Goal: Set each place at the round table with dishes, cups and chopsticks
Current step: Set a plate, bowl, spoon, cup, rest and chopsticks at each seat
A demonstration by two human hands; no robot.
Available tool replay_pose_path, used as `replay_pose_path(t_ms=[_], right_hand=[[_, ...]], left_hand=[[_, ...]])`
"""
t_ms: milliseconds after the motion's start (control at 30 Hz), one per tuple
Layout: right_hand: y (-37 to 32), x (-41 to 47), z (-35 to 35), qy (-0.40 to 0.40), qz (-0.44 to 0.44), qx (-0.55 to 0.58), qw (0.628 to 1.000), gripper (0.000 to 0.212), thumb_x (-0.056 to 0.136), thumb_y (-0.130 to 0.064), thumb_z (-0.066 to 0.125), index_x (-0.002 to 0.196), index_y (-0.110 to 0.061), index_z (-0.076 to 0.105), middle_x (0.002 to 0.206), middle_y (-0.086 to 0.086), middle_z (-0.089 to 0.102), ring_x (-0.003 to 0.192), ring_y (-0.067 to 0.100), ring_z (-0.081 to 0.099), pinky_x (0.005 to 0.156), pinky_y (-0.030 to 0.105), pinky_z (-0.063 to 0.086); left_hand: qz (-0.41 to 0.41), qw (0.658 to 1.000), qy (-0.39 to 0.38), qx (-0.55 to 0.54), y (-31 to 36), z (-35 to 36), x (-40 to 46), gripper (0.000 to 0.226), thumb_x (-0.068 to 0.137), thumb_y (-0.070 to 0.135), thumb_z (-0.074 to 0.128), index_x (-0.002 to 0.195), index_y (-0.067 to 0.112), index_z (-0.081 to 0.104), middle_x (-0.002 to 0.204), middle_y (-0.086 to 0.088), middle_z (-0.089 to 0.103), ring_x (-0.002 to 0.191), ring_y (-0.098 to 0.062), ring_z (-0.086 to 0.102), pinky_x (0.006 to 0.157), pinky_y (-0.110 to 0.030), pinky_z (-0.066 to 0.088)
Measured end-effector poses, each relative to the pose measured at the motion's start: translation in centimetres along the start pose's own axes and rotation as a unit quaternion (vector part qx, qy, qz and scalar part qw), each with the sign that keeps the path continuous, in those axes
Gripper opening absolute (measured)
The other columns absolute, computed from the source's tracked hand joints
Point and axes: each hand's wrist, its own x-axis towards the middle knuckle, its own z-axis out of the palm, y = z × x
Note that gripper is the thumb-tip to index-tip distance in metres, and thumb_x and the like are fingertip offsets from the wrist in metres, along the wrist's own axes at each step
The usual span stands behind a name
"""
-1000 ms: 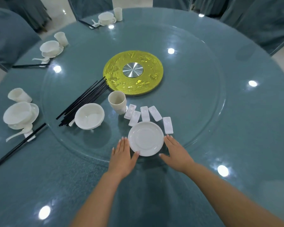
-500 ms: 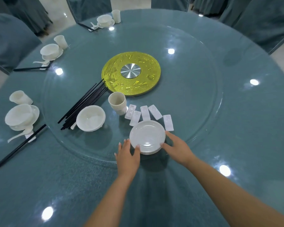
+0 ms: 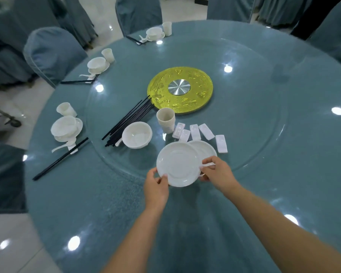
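Observation:
A white plate (image 3: 178, 163) hangs just above the glass turntable (image 3: 254, 125), pulled off the remaining plate stack (image 3: 205, 149). My left hand (image 3: 156, 185) pinches its near-left rim and my right hand (image 3: 216, 171) grips its right rim. Behind it lie a stack of bowls (image 3: 137, 134), a stack of cups (image 3: 165, 120), a bundle of black chopsticks (image 3: 129, 120) and several white chopstick rests (image 3: 195, 132).
Three set places ring the left and far edge: one (image 3: 66, 127) at the left, one (image 3: 97, 65) further back, one (image 3: 156, 33) at the far edge. A yellow disc (image 3: 180, 89) marks the centre. Covered chairs (image 3: 51, 52) surround the blue-clothed table (image 3: 283, 184).
Both hands closed on the rim of the top plate, lifted it off the stack and drew it towards me and left. The view has widened.

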Motion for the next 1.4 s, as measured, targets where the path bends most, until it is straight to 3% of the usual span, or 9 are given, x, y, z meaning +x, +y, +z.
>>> replay_pose_path(t_ms=[133,233,400,600,700,867,1033,1200,1400], right_hand=[[0.4,-1.2,2.4,-0.060,0.015,-0.017,0.998,0.013,0.088,-0.003,0.061,0.100,-0.007,0.057,0.079,0.014,0.069,0.061,0.023,0.066,0.072,0.035,0.059],[1.4,-2.1,4.7,-0.097,0.003,-0.064,0.993,0.017,0.089,-0.009,0.062,0.105,-0.008,0.059,0.091,0.010,0.070,0.075,0.024,0.067,0.081,0.040,0.057],[2.7,-3.5,7.6,-0.171,-0.040,-0.226,0.958,0.029,0.090,-0.025,0.060,0.119,-0.023,0.061,0.110,-0.003,0.068,0.102,0.014,0.063,0.092,0.029,0.047],[3.4,-4.4,10.8,-0.215,-0.044,-0.302,0.928,0.033,0.090,-0.029,0.059,0.121,-0.020,0.064,0.121,-0.003,0.064,0.114,0.015,0.057,0.095,0.028,0.043],[3.8,-4.6,12.3,-0.220,-0.038,-0.307,0.925,0.029,0.088,-0.027,0.060,0.114,-0.014,0.064,0.113,0.006,0.067,0.107,0.025,0.061,0.092,0.035,0.047],[3.9,-4.3,14.5,-0.230,-0.068,-0.344,0.908,0.031,0.090,-0.025,0.060,0.118,-0.015,0.063,0.115,0.004,0.064,0.101,0.018,0.057,0.084,0.025,0.042],[4.4,-3.8,15.9,-0.239,-0.049,-0.410,0.879,0.054,0.094,-0.036,0.055,0.144,-0.021,0.040,0.157,0.010,0.025,0.147,0.021,0.016,0.117,0.031,0.018],[4.3,-3.6,16.6,-0.233,-0.041,-0.429,0.872,0.061,0.095,-0.039,0.053,0.149,-0.024,0.031,0.161,0.009,0.008,0.149,0.020,0.003,0.120,0.034,0.011],[4.1,-3.6,17.0,-0.238,-0.036,-0.429,0.871,0.066,0.094,-0.039,0.055,0.151,-0.023,0.024,0.161,0.009,0.003,0.149,0.021,0.000,0.119,0.032,0.007]], left_hand=[[-0.044,0.998,0.019,-0.037,-2.0,-3.0,-1.0,0.017,0.092,0.007,0.057,0.108,0.010,0.052,0.081,-0.006,0.070,0.074,-0.021,0.069,0.080,-0.041,0.057],[-0.077,0.995,0.035,-0.059,-3.9,-5.5,-1.8,0.015,0.092,0.003,0.058,0.106,0.001,0.053,0.080,-0.008,0.067,0.071,-0.021,0.067,0.070,-0.032,0.058],[-0.091,0.995,0.045,-0.025,-6.4,-8.9,-2.3,0.005,0.092,0.001,0.058,0.096,0.000,0.057,0.075,-0.011,0.063,0.059,-0.019,0.061,0.044,-0.013,0.048],[-0.097,0.994,0.036,0.019,-9.1,-11.9,-1.4,0.023,0.090,0.001,0.059,0.074,0.017,0.062,0.076,-0.015,0.064,0.064,-0.025,0.060,0.066,-0.036,0.056],[-0.103,0.994,0.033,0.021,-10.2,-13.0,-0.8,0.017,0.088,0.002,0.060,0.081,0.015,0.067,0.076,-0.012,0.064,0.068,-0.022,0.059,0.071,-0.038,0.055],[-0.081,0.995,0.015,0.054,-15.0,-14.7,1.6,0.027,0.082,0.007,0.063,0.072,0.031,0.069,0.066,0.006,0.065,0.067,-0.019,0.058,0.079,-0.052,0.056],[-0.075,0.995,0.003,0.071,-12.4,-15.5,0.6,0.029,0.086,0.005,0.062,0.089,0.034,0.065,0.080,0.004,0.069,0.080,-0.020,0.066,0.082,-0.036,0.054],[-0.049,0.990,-0.008,0.135,-12.8,-16.2,1.0,0.022,0.088,0.013,0.061,0.105,0.024,0.067,0.080,0.000,0.067,0.076,-0.018,0.061,0.077,-0.034,0.050],[-0.034,0.984,-0.007,0.173,-12.5,-16.9,1.2,0.012,0.089,0.015,0.059,0.096,0.022,0.066,0.085,-0.006,0.068,0.082,-0.024,0.063,0.074,-0.032,0.047]])
